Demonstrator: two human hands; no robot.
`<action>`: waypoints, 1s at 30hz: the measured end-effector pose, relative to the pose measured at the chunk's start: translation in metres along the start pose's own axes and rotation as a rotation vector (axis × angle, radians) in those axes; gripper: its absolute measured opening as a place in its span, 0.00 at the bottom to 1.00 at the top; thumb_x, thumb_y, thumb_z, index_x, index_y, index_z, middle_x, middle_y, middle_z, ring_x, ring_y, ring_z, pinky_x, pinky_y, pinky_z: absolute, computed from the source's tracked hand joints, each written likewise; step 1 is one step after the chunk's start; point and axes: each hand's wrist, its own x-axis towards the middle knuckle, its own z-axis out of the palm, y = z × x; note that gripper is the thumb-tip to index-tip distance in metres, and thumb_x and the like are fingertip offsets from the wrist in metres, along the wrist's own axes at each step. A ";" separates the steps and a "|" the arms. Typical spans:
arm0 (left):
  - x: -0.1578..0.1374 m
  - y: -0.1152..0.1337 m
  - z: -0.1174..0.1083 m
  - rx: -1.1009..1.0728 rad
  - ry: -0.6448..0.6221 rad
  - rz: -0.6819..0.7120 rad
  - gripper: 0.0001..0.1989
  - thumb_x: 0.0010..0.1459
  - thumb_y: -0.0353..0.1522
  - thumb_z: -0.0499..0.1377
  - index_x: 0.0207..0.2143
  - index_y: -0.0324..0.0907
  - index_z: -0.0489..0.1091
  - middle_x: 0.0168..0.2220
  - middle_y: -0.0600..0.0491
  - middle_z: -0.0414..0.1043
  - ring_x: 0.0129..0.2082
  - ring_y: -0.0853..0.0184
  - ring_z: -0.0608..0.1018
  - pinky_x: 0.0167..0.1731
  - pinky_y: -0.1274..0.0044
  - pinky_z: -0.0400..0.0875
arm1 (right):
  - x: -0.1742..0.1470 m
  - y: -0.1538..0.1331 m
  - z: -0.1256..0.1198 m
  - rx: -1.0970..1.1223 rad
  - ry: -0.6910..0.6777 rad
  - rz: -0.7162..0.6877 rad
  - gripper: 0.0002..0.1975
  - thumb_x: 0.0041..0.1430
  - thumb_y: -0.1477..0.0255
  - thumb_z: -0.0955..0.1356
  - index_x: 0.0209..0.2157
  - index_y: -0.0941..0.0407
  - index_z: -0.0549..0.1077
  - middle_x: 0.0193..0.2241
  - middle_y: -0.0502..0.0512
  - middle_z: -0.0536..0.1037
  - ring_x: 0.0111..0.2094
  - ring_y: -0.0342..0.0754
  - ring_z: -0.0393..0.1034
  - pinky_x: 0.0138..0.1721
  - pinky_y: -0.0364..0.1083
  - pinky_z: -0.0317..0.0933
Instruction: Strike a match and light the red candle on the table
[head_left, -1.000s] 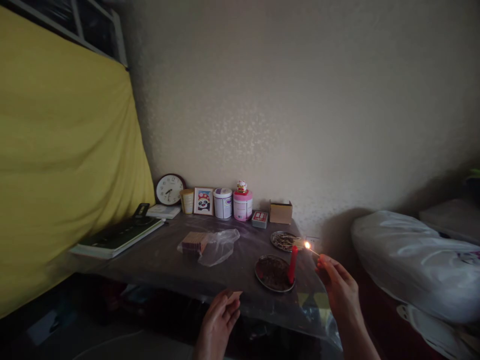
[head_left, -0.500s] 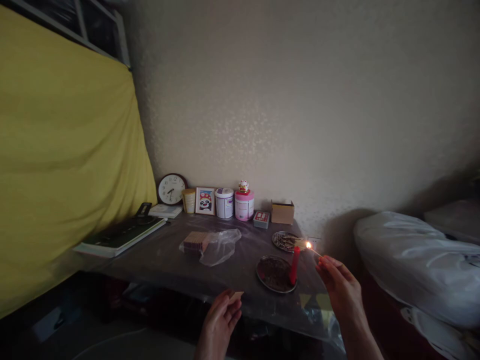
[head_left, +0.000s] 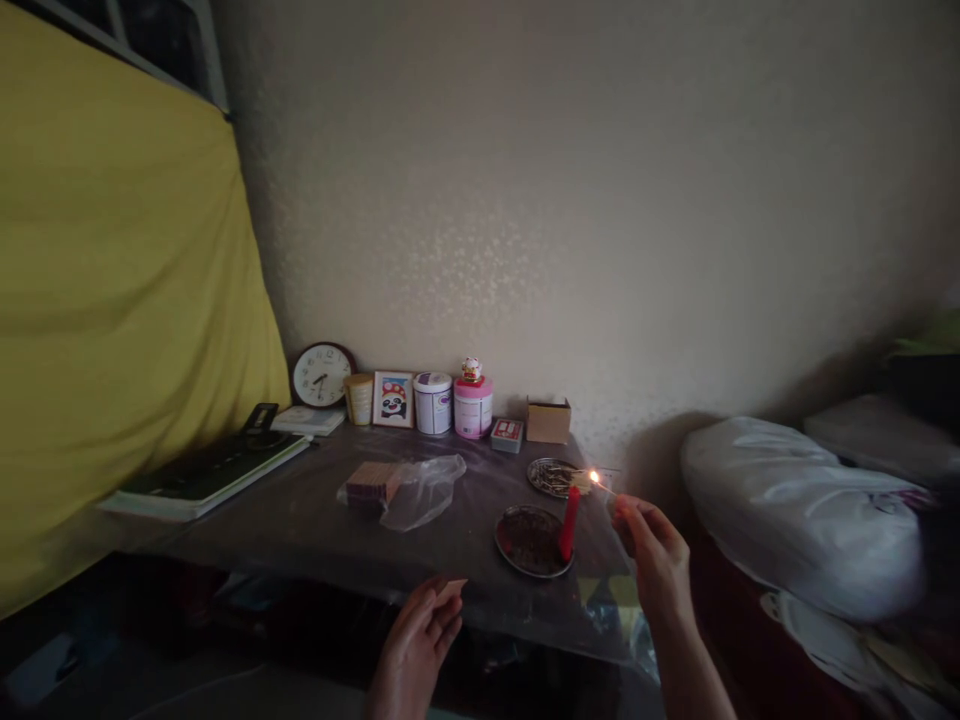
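Observation:
Between the fingertips of my right hand [head_left: 654,545] is a thin match [head_left: 604,486], its tip burning brightly. The flame is just above and to the right of the top of a red candle [head_left: 570,522], apart from it in the picture. The candle leans slightly, at the right side of a round metal plate [head_left: 510,562]. No flame shows on the candle. My left hand [head_left: 420,635], at the table's front edge, pinches a small tan matchbox [head_left: 451,592], mostly hidden by the fingers. Behind the candle, a second metal plate [head_left: 537,484] holds several loose matchsticks.
A stack of small boxes [head_left: 371,482] sits partly in a clear plastic bag [head_left: 427,492]. Along the wall stand a clock [head_left: 322,375], a panda picture [head_left: 393,399], tins [head_left: 433,405] and a cardboard box [head_left: 548,421]. A dark green book [head_left: 217,465] lies left; a white bag [head_left: 795,510] bulges right.
The whole view has shifted, so the table and both hands appear farther left. The burning match stays in my right hand near the candle top, and my left hand keeps its hold.

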 end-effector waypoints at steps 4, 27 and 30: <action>0.000 0.000 0.000 0.007 -0.021 -0.005 0.09 0.55 0.28 0.54 0.33 0.40 0.74 0.33 0.48 0.80 0.33 0.65 0.79 0.36 0.74 0.72 | -0.002 -0.005 0.003 -0.072 -0.008 -0.020 0.15 0.42 0.61 0.73 0.27 0.58 0.73 0.21 0.46 0.70 0.22 0.39 0.62 0.22 0.38 0.56; 0.002 -0.001 0.001 -0.002 -0.018 0.003 0.07 0.53 0.27 0.56 0.32 0.39 0.73 0.31 0.48 0.79 0.31 0.65 0.79 0.34 0.75 0.72 | 0.000 -0.004 0.010 -0.228 -0.025 -0.038 0.17 0.42 0.59 0.71 0.28 0.58 0.73 0.21 0.47 0.70 0.26 0.41 0.62 0.27 0.40 0.56; 0.003 -0.001 -0.001 0.002 -0.038 0.000 0.07 0.54 0.28 0.56 0.34 0.39 0.73 0.32 0.48 0.79 0.32 0.65 0.79 0.35 0.75 0.72 | 0.000 -0.003 0.010 -0.236 -0.020 -0.045 0.17 0.42 0.59 0.71 0.28 0.59 0.73 0.21 0.48 0.70 0.25 0.42 0.62 0.27 0.40 0.56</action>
